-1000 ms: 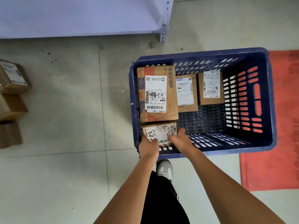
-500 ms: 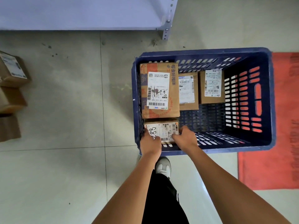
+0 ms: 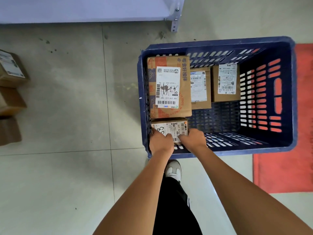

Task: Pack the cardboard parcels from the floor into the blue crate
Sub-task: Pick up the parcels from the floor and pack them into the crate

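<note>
Both my hands are down inside the near-left corner of the blue crate, left hand and right hand each curled on the near edge of the small parcel, thumbs on its labelled top. Against the frames from a second and half a second ago the parcel sits lower and tighter in that corner, butted up to the big printed parcel behind it, so I judge it is seated or nearly so and only the letting go remains. My grip has not loosened in that time; the fingers are as clamped as before. Beyond, two plain parcels stand along the far wall, unchanged, with bare crate floor to the right for more. The view has slid a little, the crate now lower and further right in it. Well off to the left, the floor parcels wait, so the job is partway. Red mat lies right of the crate.
</note>
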{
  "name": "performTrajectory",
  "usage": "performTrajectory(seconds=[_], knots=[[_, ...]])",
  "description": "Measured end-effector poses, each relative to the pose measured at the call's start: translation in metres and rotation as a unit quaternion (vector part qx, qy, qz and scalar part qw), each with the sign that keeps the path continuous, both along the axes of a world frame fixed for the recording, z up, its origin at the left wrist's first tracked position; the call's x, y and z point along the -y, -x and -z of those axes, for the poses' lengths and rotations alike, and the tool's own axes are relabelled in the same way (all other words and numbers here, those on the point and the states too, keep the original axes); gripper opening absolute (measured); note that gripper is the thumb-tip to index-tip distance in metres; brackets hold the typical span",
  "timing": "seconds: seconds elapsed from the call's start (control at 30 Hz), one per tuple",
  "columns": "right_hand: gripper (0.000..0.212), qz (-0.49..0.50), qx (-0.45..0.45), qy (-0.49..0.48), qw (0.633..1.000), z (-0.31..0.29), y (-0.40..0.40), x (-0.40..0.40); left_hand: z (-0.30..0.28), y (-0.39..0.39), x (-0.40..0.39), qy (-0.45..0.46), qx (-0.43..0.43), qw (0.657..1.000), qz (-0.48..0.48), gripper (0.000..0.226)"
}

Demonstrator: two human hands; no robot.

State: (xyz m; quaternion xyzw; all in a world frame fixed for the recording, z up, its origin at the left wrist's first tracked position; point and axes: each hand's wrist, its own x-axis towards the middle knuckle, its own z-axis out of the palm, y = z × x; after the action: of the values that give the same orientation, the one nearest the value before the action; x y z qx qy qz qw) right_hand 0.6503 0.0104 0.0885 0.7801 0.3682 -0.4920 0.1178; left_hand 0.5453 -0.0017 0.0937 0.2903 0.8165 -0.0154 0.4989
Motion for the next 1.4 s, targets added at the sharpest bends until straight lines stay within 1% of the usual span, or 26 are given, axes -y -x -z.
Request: performTrajectory(seconds=[0.1,0.2,0.27,0.43,0.63,0.7,0.83,0.93,1.07,1.17,1.23,1.33,1.4], knots=[[0.035,-0.003,-0.008,0.016,1.0,0.008,0.004,0.003,0.002,-0.003,0.0,-0.008,0.002,1.0,-0.008,0.052],[0.046,-0.036,-0.001,0.017,0.999,0.011,0.005,0.005,0.0,-0.003,0.003,-0.024,0.006,0.999,-0.032,0.043],[0.046,-0.041,0.004,0.018,0.999,0.01,0.004,0.006,-0.002,-0.001,0.005,-0.04,0.006,0.998,-0.047,0.039],[0.048,-0.011,0.007,0.013,1.0,-0.013,-0.003,0.005,-0.019,0.002,0.01,-0.063,0.03,0.996,-0.06,0.044],[0.064,0.074,-0.098,-0.053,0.991,-0.075,0.003,0.0,-0.071,0.023,0.001,-0.035,0.137,0.981,-0.132,0.056],[0.065,0.097,-0.126,-0.064,0.985,-0.1,0.012,-0.008,-0.091,0.036,-0.007,-0.054,0.167,0.973,-0.153,0.059],[0.068,0.104,-0.167,-0.089,0.976,-0.139,0.041,-0.024,-0.135,0.077,-0.03,-0.093,0.196,0.962,-0.164,0.062],[0.071,0.101,-0.196,-0.093,0.971,-0.157,0.074,-0.032,-0.156,0.118,-0.04,-0.109,0.192,0.962,-0.159,0.063],[0.079,0.085,-0.223,-0.081,0.968,-0.157,0.142,-0.041,-0.163,0.194,-0.049,-0.129,0.176,0.963,-0.159,0.062],[0.079,0.077,-0.225,-0.081,0.968,-0.151,0.217,-0.053,-0.159,0.271,-0.046,-0.123,0.168,0.96,-0.186,0.06],[0.077,0.103,-0.237,-0.08,0.963,-0.15,0.278,-0.06,-0.153,0.331,-0.048,-0.118,0.156,0.961,-0.195,0.059],[0.075,0.126,-0.252,-0.09,0.955,-0.145,0.367,-0.072,-0.138,0.423,-0.063,-0.112,0.151,0.964,-0.187,0.06],[0.074,0.131,-0.248,-0.08,0.957,-0.147,0.422,-0.075,-0.137,0.479,-0.068,-0.101,0.156,0.967,-0.175,0.061]])
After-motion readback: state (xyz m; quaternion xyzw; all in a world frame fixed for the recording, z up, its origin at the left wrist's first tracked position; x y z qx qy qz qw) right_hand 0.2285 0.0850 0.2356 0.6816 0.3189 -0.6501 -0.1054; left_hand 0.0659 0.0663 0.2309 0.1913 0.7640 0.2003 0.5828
